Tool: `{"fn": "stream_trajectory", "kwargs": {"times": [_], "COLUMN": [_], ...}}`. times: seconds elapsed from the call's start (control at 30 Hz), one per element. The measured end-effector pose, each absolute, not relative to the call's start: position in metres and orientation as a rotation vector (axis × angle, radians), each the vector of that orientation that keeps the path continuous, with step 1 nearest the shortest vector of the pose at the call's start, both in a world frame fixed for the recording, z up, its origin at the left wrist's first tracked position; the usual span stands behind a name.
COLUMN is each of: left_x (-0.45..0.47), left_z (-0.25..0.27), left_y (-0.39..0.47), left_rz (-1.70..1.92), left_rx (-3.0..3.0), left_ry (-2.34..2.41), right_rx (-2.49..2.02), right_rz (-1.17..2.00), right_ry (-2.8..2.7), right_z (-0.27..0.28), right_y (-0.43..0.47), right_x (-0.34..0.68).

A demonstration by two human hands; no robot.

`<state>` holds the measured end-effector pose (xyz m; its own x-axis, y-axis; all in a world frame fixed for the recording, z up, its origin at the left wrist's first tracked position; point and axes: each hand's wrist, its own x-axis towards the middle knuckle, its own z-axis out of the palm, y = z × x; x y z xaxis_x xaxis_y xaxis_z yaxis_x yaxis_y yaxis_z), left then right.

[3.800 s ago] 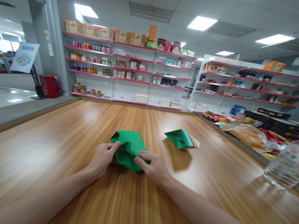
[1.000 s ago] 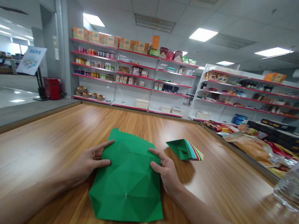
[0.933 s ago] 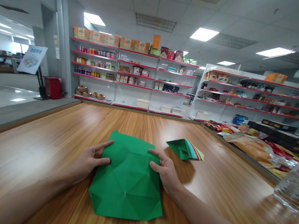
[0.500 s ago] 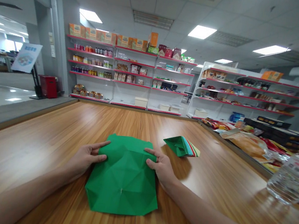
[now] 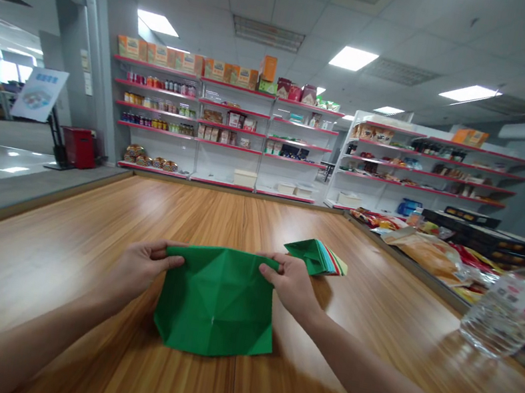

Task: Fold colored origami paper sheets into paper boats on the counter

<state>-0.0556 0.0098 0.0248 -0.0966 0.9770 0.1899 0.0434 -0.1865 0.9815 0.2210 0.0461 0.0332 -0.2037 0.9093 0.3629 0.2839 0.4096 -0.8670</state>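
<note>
A creased sheet of green paper (image 5: 217, 304) is held up at a tilt above the wooden table (image 5: 218, 216), its far edge raised. At its upper left corner my left hand (image 5: 144, 265) pinches the edge between thumb and fingers. My right hand (image 5: 291, 284) grips the upper right corner the same way. Crossing fold lines and a small pale spot show on the sheet's near face. Just beyond my right hand lies a folded paper piece (image 5: 317, 257), green in front with a fan of coloured layers behind.
A large clear water bottle (image 5: 509, 311) stands at the right. Snack packets (image 5: 428, 253) and dark boxes (image 5: 474, 235) lie past the table's right rim. Stocked shelves (image 5: 234, 127) line the far wall. A red box (image 5: 79, 147) sits on the floor at left.
The far edge of the green paper has been lifted and now forms a straight upper edge. Both hands have shifted slightly, gripping its upper corners. The view has shifted a little.
</note>
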Motion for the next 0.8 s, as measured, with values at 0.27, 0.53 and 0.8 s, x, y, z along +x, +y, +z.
{"fn": "stream_trajectory", "kwargs": {"times": [0.27, 0.53, 0.8], "left_x": [-0.048, -0.036, -0.037], "left_z": [0.048, 0.033, 0.020], "left_y": [-0.006, -0.005, -0.019], "left_rz": [1.624, 1.342, 0.322], "left_rx": [1.587, 1.594, 2.510], "left_ry": [1.521, 1.587, 1.025], "right_rx": [-1.090, -1.223, -1.413], "right_rz": [0.037, 0.358, 0.366], "right_ry": [-1.782, -1.813, -2.023], "right_z": [0.069, 0.047, -0.006], "right_y": [0.018, 0.031, 0.045], "right_x": [0.219, 0.219, 0.220]}}
